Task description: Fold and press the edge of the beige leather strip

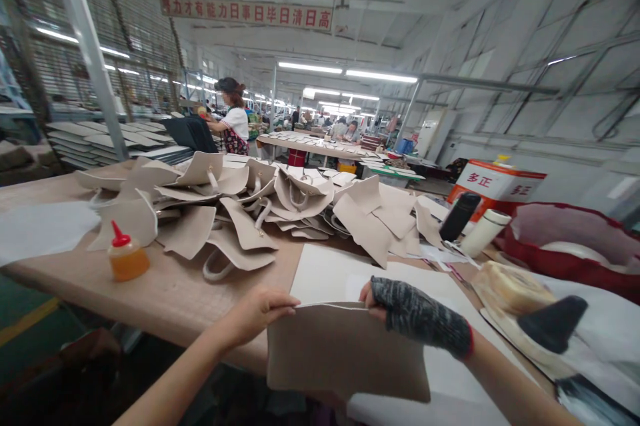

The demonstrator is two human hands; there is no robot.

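Both hands have hold of one beige panel, a flat piece of stiff bag material held upright at the near edge of the workbench. The left hand is bare and pinches the panel's top left corner, fingers curled over the rim and thumb behind. The right hand, in a grey knitted fingerless glove, clamps the top edge a little further right, fingertips closed over the rim. So the panel hangs below and between the two grips, its lower half dropping past the bench edge toward the person.

Just behind the panel a white sheet lies flat on the bench. Beyond that, a loose heap of cut beige pieces and handles spreads across the middle of the bench. Left of the panel, well apart, an orange glue bottle with a red cap stands near the bench edge. Right of the panel sit a black cone-shaped tool and a roll of tape, with a red basket behind them. Far behind the heap, another person stands at a different table.
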